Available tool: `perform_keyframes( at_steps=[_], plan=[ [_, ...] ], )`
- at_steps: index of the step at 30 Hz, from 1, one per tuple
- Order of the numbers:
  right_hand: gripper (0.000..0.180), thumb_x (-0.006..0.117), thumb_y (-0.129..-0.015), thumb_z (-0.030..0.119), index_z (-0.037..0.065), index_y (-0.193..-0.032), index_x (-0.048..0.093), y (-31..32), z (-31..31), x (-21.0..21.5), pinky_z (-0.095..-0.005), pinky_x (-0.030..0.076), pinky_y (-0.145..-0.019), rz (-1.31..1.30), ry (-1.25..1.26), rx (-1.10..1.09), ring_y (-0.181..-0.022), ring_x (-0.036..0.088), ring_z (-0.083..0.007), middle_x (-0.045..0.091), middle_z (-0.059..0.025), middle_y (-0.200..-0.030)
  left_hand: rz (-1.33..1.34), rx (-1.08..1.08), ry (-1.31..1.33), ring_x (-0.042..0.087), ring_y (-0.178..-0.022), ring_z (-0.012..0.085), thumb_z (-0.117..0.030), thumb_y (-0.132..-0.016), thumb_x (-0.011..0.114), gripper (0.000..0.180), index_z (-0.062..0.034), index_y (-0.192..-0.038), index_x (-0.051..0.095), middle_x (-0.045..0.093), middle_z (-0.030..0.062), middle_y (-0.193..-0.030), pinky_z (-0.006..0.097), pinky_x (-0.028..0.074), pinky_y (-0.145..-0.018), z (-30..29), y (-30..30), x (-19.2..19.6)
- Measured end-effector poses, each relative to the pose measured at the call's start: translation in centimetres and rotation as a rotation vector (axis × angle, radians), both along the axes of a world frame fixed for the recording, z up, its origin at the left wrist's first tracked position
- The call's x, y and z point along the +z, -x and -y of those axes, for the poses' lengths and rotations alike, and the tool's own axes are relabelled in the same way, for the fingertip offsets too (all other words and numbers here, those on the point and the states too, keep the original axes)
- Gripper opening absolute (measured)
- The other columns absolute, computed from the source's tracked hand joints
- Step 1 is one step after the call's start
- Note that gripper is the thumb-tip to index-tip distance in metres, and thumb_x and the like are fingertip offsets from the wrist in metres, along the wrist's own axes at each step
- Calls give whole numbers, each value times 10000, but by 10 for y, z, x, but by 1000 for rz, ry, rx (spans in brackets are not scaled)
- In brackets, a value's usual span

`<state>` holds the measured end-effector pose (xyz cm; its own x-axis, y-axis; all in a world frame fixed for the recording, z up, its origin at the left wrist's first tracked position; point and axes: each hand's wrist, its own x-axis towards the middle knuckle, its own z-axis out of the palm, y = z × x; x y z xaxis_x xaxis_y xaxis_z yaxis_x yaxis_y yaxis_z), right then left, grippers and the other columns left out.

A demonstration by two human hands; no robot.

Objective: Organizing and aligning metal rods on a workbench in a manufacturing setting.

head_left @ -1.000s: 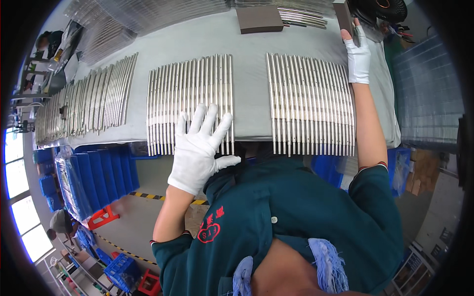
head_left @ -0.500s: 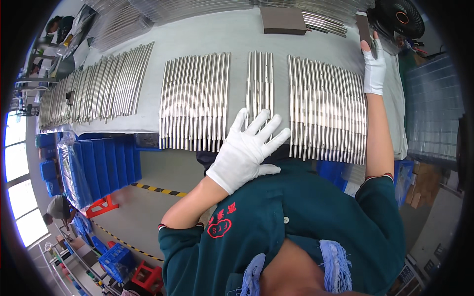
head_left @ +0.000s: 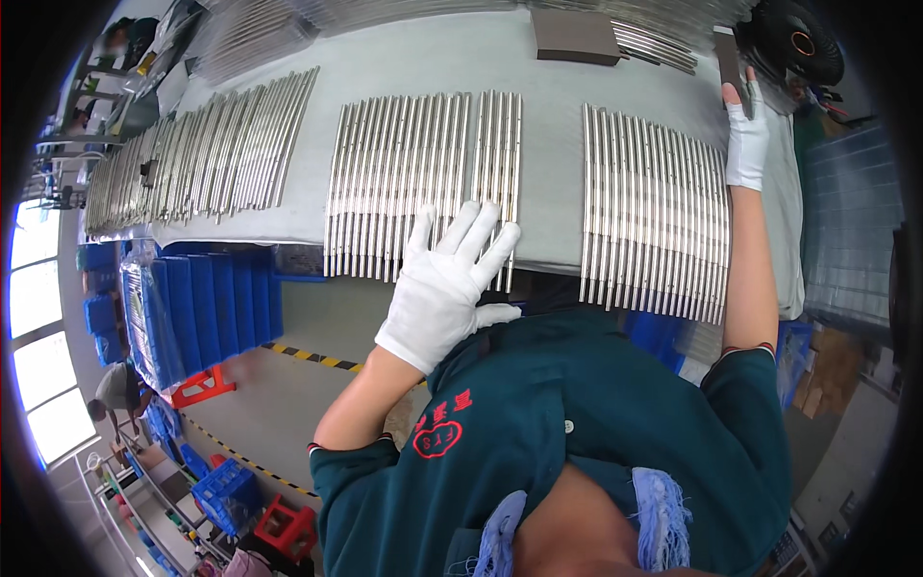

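My left hand (head_left: 440, 279), in a white glove, lies flat with fingers spread over the near part of a narrow group of thin metal rods (head_left: 499, 144). That group sits close beside a wider row of rods (head_left: 399, 159) on its left. At the right, my right hand (head_left: 747, 144) wears a white glove with bare thumb and finger tips showing. Its fingers stretch away from me, next to a narrow dark bar (head_left: 727, 56). Left of this hand and forearm lies another row of rods (head_left: 656, 212).
More rods (head_left: 207, 149) lie at the left on the grey table cover (head_left: 553, 115). A brown block (head_left: 576, 38), loose rods (head_left: 656, 48) and a black fan (head_left: 798, 40) stand at the back. Blue bins (head_left: 207, 298) are below the table's left edge.
My left hand has moved left with the narrow group of rods, narrowing its gap to the wider row. The gap on its right has widened. My right hand stays by the dark bar.
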<state>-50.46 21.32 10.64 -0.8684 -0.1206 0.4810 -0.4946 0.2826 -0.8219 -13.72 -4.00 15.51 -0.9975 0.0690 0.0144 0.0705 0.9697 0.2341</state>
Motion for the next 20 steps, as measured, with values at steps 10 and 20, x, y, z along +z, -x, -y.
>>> perform_keyframes(
  at_steps=[10, 20],
  plan=[
    [685, 728, -918, 373, 48, -1466, 475, 7, -3, -5, -272, 395, -1041, 18, 33, -6, -1177, 553, -160, 597, -117, -1334, -114, -132, -193, 421, -1347, 387, -462, -716, 776, 843, -64, -1397, 478, 460, 212, -1421, 509, 311, -1125, -16, 17, 0],
    [676, 729, -926, 323, 57, -1484, 456, 7, 0, -5, -260, 390, -1042, 67, 45, 9, -1179, 550, -149, 593, -91, -1327, -80, 222, 139, 403, -1360, 438, -685, -681, 686, 1013, -103, -1474, 445, 458, 241, -1453, 642, 219, -1118, 38, -26, -13]
  ],
)
